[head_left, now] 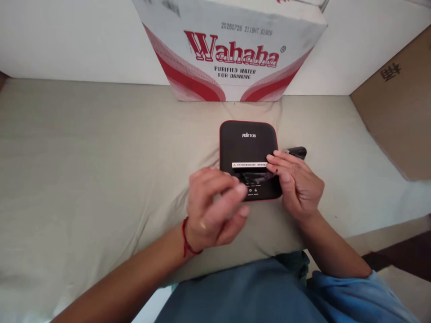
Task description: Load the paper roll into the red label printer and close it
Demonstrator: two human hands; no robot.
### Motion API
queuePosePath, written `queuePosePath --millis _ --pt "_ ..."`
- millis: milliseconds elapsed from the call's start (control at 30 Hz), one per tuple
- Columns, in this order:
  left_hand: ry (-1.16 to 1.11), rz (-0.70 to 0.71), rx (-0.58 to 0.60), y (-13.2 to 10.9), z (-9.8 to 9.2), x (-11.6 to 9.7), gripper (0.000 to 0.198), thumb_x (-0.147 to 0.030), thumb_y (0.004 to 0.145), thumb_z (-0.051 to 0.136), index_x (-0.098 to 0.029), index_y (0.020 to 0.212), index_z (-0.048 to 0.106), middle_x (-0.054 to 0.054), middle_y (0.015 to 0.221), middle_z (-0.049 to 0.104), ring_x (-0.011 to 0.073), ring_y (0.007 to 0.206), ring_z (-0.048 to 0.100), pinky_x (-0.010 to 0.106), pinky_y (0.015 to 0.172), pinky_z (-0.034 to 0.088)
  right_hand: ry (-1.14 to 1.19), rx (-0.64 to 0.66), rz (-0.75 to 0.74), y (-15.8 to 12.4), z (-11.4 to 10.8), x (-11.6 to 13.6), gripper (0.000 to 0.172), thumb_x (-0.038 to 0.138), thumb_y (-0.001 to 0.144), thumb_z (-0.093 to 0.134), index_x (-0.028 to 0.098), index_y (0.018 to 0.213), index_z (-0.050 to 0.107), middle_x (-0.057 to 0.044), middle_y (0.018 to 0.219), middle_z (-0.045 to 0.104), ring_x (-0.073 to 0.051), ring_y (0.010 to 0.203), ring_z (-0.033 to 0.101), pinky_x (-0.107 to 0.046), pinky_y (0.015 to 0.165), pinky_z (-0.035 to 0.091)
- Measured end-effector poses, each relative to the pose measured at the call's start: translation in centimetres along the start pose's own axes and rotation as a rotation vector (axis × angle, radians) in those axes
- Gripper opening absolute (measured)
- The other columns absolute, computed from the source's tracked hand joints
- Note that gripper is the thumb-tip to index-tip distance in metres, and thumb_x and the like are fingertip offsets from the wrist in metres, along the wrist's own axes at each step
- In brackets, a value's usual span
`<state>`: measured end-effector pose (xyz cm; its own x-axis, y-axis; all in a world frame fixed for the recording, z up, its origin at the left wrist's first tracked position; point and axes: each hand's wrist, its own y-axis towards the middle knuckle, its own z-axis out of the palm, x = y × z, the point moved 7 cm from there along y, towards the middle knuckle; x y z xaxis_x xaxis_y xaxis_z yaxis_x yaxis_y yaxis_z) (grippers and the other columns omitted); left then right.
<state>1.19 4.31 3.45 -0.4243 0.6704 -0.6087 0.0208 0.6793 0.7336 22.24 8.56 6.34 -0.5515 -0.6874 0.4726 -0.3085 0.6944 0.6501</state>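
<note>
A black, rounded device with a red rim and FEIE lettering (251, 143), apparently a small printer, lies flat on the cloth before me. A white warning label (247, 165) crosses it, with small symbols lower down. Over its lower part a thin, shiny clear film (261, 177) stands partly raised. My right hand (299, 186) is at the device's right edge, thumb and index finger closing at the film's right end. Slightly blurred, my left hand (217, 206) hovers over the lower left corner with curled fingers. What lies between those fingertips is hidden.
A Wahaha water carton (232, 67) stands behind the device against the white wall. Beside my right fingers lies a small black object (298, 152). A brown cardboard box (400, 107) rises at the right. Wrinkled beige cloth (84, 170) covers the surface.
</note>
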Motion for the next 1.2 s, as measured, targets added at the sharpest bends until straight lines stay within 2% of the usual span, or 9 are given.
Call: queuePosePath --millis 33,100,200,300,467,667,833,1067,1200 --pt "-0.033 0.006 -0.104 0.1 -0.9 0.6 0.060 -0.039 0.097 0.075 -0.040 0.155 0.059 0.003 0.125 0.072 0.0259 0.114 0.068 0.047 0.104 0.058 0.035 0.000 0.001 -0.2 0.1 -0.1 0.033 0.023 0.112 0.055 0.027 0.121 0.087 -0.007 0.124 0.089 -0.029 0.127 0.081 -0.054 0.112 0.065" --pt "-0.133 -0.168 -0.160 0.4 -1.4 3.2 0.055 -0.040 0.101 0.071 -0.037 0.155 0.059 0.005 0.135 0.068 0.0263 0.125 0.066 0.048 0.115 0.054 0.108 0.029 -0.017 -0.5 0.3 0.1 0.035 0.030 0.113 0.052 0.026 0.117 0.087 -0.008 0.125 0.088 -0.030 0.130 0.077 -0.056 0.114 0.061" --pt "-0.414 -0.479 -0.036 0.3 0.2 6.5 0.063 -0.051 0.097 0.080 -0.039 0.155 0.059 0.005 0.159 0.060 0.0313 0.151 0.056 0.051 0.132 0.044 0.162 0.069 -0.051 -1.0 0.2 0.5 0.040 0.035 0.114 0.049 0.030 0.111 0.089 -0.006 0.117 0.088 -0.030 0.129 0.072 -0.060 0.118 0.056" --pt "-0.703 -0.611 0.067 0.2 1.9 7.4 0.083 -0.054 0.085 0.091 -0.042 0.160 0.057 0.002 0.176 0.048 0.0374 0.168 0.040 0.056 0.139 0.036 0.127 0.057 -0.055 -1.4 0.0 0.6 0.040 0.036 0.112 0.050 0.036 0.111 0.090 -0.005 0.106 0.085 -0.032 0.127 0.068 -0.063 0.120 0.052" --pt "-0.942 -0.696 0.072 0.1 2.9 7.6 0.091 -0.049 0.078 0.095 -0.048 0.160 0.057 -0.005 0.181 0.044 0.0401 0.174 0.031 0.061 0.143 0.032 0.086 0.008 -0.072 -1.8 -0.4 0.7 0.040 0.035 0.110 0.052 0.040 0.119 0.090 -0.006 0.097 0.079 -0.031 0.115 0.065 -0.058 0.108 0.055" --pt "-1.051 -0.836 0.038 -0.4 3.2 8.5 0.102 -0.028 0.072 0.095 -0.050 0.162 0.052 -0.007 0.180 0.043 0.0349 0.179 0.017 0.059 0.149 0.011 0.075 0.001 -0.114 -1.8 -0.5 1.1 0.041 0.035 0.112 0.050 0.037 0.127 0.088 -0.007 0.092 0.077 -0.031 0.109 0.064 -0.053 0.096 0.054" --pt "-1.099 -0.861 0.043 -0.6 3.6 8.8 0.107 -0.021 0.070 0.093 -0.053 0.162 0.049 -0.007 0.181 0.041 0.0350 0.178 0.020 0.060 0.148 0.014 0.058 0.011 -0.126 -1.8 -0.5 1.1 0.040 0.033 0.112 0.051 0.037 0.130 0.086 -0.006 0.092 0.077 -0.030 0.109 0.064 -0.052 0.095 0.053" --pt "-1.089 -0.771 0.060 -1.1 4.1 9.3 0.098 -0.033 0.075 0.096 -0.050 0.161 0.051 -0.005 0.184 0.039 0.0336 0.178 0.022 0.059 0.148 0.018 0.024 0.120 -0.171 -0.7 -1.3 1.9 0.037 0.039 0.112 0.053 0.031 0.125 0.087 -0.005 0.103 0.085 -0.029 0.103 0.073 -0.050 0.095 0.057" --pt "-1.069 -0.776 0.013 -1.3 4.1 9.9 0.084 -0.043 0.084 0.091 -0.048 0.159 0.053 -0.002 0.182 0.044 0.0326 0.176 0.030 0.059 0.145 0.027 0.011 0.243 0.062 2.3 -1.8 1.1 0.028 0.033 0.112 0.059 0.032 0.117 0.086 -0.003 0.114 0.088 -0.026 0.099 0.082 -0.044 0.088 0.063"
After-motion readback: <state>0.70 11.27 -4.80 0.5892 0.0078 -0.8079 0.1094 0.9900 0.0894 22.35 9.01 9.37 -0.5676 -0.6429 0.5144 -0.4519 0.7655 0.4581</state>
